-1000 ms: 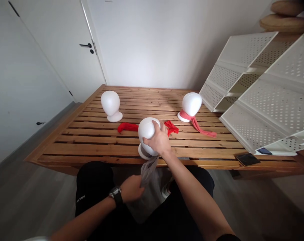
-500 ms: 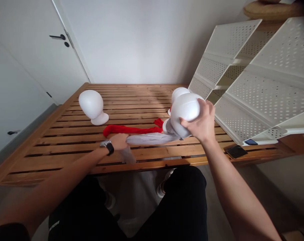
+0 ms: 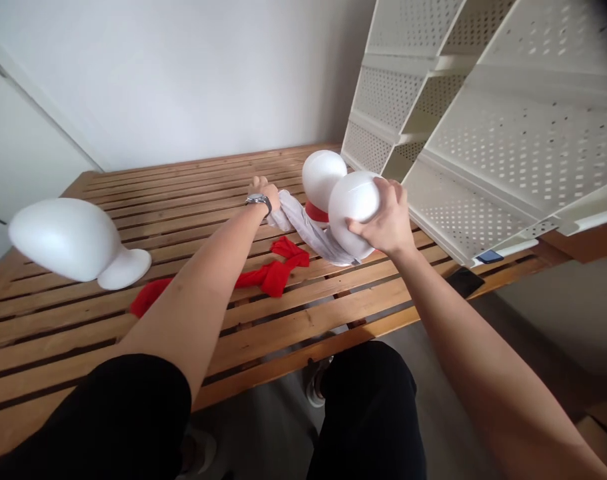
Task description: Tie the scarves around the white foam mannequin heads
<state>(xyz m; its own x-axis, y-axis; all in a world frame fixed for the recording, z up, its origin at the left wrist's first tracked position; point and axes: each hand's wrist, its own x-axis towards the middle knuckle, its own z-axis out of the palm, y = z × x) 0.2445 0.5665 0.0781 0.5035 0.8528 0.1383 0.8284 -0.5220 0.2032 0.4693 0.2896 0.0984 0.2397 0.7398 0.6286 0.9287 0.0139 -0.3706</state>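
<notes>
My right hand (image 3: 387,223) is wrapped round a white foam head (image 3: 354,203), held at the right side of the slatted wooden table (image 3: 183,220). A grey scarf (image 3: 308,230) runs from that head's neck to my left hand (image 3: 264,193), which is closed on its other end. My left wrist carries a watch. Just behind stands a second foam head (image 3: 321,175) with a pink-red scarf at its neck. A red scarf (image 3: 263,273) lies on the slats under my left forearm. A third foam head (image 3: 68,240) stands at the left.
White perforated shelving (image 3: 483,120) leans over the table's right end, close to my right hand. A dark phone (image 3: 464,281) lies near the table's right front edge. A blue object (image 3: 489,256) sits on the lowest shelf. My knees in black trousers are below the table edge.
The held head and grey scarf went from the table's front edge up and to the right, beside the scarfed head. My left hand moved from my lap out over the table, pulling the scarf.
</notes>
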